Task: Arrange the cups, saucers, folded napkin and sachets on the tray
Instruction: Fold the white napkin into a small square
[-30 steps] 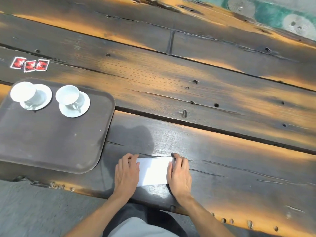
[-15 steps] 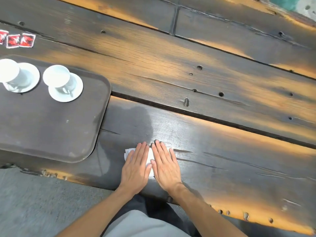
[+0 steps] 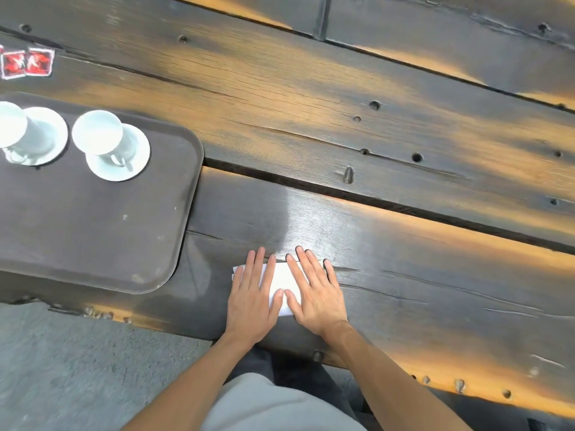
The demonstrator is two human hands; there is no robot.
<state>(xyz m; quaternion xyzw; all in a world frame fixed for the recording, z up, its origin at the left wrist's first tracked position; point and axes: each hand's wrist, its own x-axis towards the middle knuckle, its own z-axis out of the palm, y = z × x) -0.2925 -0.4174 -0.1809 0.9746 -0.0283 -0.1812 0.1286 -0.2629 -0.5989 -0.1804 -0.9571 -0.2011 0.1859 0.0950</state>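
A white folded napkin lies on the dark wooden table near its front edge. My left hand and my right hand both press flat on the napkin, fingers spread, thumbs almost touching. A dark brown tray sits at the left. On its far side stand two white cups on white saucers: one on a saucer, the other on a saucer at the frame's left edge. Red sachets lie on the table beyond the tray.
The table's front edge runs just below my hands, with grey floor under it. A deep gap between planks crosses the table beyond the napkin. The near half of the tray holds nothing.
My hands came together over the napkin from its two ends, and have now spread slightly apart again, showing more white paper between them. The view shifted closer.
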